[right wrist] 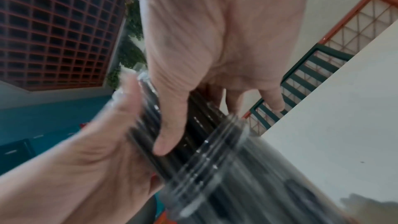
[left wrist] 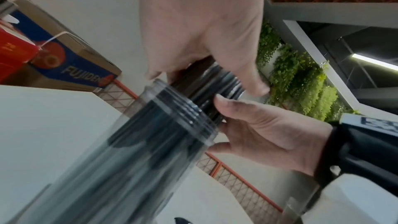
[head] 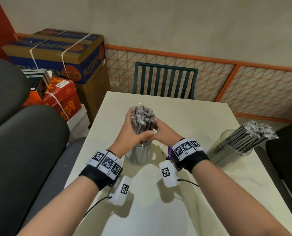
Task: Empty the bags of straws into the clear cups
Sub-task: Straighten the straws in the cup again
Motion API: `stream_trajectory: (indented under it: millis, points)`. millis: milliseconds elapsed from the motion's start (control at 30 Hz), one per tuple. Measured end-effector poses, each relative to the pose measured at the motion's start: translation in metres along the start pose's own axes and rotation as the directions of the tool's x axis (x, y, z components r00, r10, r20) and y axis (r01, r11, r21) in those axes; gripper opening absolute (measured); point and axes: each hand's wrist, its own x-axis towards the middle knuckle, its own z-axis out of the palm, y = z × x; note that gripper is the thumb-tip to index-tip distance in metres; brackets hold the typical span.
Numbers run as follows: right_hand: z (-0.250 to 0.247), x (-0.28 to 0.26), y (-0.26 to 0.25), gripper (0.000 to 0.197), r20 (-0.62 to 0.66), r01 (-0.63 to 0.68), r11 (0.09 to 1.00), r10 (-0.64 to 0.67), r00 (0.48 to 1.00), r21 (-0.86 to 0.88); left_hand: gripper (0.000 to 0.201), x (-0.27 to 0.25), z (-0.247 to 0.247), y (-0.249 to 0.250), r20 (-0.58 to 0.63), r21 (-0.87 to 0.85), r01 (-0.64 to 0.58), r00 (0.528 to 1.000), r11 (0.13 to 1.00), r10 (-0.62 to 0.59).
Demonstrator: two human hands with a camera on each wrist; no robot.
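Note:
A clear cup (head: 139,155) stands upright in the middle of the pale table (head: 201,116). A thick bundle of black wrapped straws (head: 142,116) stands in it and rises well above its rim. My left hand (head: 133,130) grips the bundle from the left and my right hand (head: 164,132) grips it from the right, just above the rim. The left wrist view shows the cup (left wrist: 161,134), the straws (left wrist: 217,77) and my right hand (left wrist: 264,130) curled round them. In the right wrist view my left hand (right wrist: 96,151) and right hand (right wrist: 215,40) close on the straws (right wrist: 193,125).
A second clear cup (head: 230,150) at the table's right side holds straws (head: 250,135) that lean to the right. A small purple scrap (head: 169,153) lies by my right wrist. A dark slatted chair (head: 165,80) stands behind the table, with cardboard boxes (head: 60,53) at the back left.

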Motion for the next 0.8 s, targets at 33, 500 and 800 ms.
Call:
stream_trajectory:
  millis: [33,500,800]
  points:
    - [-0.001,0.001,-0.003,0.079,-0.056,0.017,1.000,-0.016,0.998,0.011,0.101,0.005,-0.004,0.003,-0.023,-0.015,-0.026,0.999,1.000,0.026]
    - [-0.026,-0.007,0.013,0.104,0.222,-0.036,0.998,0.046,0.974,-0.045,0.120,-0.013,-0.019,0.008,0.050,-0.037,0.109,0.993,0.993,-0.107]
    - [-0.030,-0.007,-0.020,0.068,-0.062,0.119,0.973,-0.109,0.992,0.195,0.081,0.000,-0.023,0.019,0.008,-0.046,-0.154,0.988,0.987,0.154]
